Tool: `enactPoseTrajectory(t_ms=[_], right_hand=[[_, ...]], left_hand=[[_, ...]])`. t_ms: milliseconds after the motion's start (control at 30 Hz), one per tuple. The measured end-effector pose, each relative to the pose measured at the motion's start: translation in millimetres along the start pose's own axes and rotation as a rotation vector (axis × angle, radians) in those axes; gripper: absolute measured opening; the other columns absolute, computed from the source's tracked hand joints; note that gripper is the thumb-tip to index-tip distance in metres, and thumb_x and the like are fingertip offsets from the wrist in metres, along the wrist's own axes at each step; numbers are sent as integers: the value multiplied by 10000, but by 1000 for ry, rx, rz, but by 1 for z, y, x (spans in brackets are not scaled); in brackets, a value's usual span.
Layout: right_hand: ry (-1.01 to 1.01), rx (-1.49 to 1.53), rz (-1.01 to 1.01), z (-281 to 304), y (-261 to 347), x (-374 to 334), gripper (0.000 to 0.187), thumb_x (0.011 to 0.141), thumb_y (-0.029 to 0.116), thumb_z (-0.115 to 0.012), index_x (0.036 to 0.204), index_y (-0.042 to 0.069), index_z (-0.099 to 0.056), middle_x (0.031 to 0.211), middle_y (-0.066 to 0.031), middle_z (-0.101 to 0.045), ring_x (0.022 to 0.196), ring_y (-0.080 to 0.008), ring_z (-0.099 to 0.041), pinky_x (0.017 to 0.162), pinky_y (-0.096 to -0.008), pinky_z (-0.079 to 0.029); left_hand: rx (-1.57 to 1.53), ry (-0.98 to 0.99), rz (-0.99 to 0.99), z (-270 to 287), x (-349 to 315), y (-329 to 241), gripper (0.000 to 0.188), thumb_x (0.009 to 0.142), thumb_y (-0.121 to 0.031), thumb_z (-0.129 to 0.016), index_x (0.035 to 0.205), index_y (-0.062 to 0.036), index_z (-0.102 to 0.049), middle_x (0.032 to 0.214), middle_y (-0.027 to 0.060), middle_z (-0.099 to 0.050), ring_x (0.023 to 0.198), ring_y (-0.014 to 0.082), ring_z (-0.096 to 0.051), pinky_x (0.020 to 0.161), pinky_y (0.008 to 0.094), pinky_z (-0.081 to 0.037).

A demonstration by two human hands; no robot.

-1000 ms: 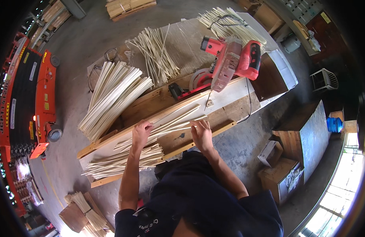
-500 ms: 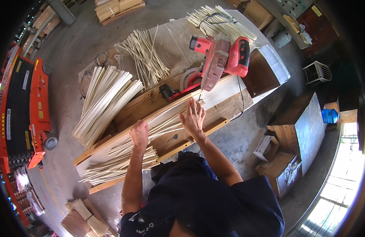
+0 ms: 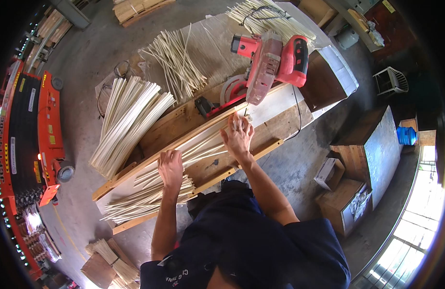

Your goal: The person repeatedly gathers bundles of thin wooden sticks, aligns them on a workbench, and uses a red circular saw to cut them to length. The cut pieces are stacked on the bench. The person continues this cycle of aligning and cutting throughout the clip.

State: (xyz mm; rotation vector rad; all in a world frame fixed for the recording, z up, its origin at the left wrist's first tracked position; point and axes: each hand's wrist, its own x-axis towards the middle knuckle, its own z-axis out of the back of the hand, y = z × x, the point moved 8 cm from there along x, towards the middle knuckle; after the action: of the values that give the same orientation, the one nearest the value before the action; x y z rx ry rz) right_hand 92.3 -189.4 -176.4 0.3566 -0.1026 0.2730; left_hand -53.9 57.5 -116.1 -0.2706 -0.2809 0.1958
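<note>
- I have the left hand (image 3: 170, 168) beside the long wooden rail (image 3: 203, 131), fingers curled; I cannot tell whether they grip.
- My right hand (image 3: 239, 137) sits near the red saw (image 3: 268, 67), fingers bent, grip unclear.
- Thin sticks (image 3: 198, 156) lie between both hands; another stick pile (image 3: 145, 204) lies near left on the bench (image 3: 278, 126).

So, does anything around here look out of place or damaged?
Nothing looks plainly damaged. A bit untidy, though: the pale sticks near the left hand lie splayed and crossing, unlike the thick stack farther away, which lines up more neatly.
</note>
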Motion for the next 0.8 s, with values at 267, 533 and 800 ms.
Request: enactPoseTrajectory(t_ms=[267,533,800], right_hand=[[185,18,-132,-8,4,8,816,1131,510,-664,1795,94,-437,1889,-145,-350,1739,-450,-256,1380,-731,-184],[110,72,-156,-6,5,7,847,1104,496,-705,1772,40,-456,1909,-226,-221,1765,-519,-148,1387,-761,-153],[97,121,-202,-2,4,8,825,1075,486,-762,1756,97,-507,1896,-243,-236,1752,-527,-177,1389,-746,-169]], left_hand=[[-91,10,-134,-19,-3,10,90,1084,-158,-749,1125,-86,-784,1134,111,-783,1110,397,-731,967,528,-568],[-392,242,-7,-39,4,-12,271,1130,-138,-736,1372,-39,-807,1103,214,-816,996,417,-795,900,483,-615],[-620,325,104,-58,16,-13,299,1085,-116,-806,1376,-80,-866,980,162,-805,827,242,-751,818,387,-605]])
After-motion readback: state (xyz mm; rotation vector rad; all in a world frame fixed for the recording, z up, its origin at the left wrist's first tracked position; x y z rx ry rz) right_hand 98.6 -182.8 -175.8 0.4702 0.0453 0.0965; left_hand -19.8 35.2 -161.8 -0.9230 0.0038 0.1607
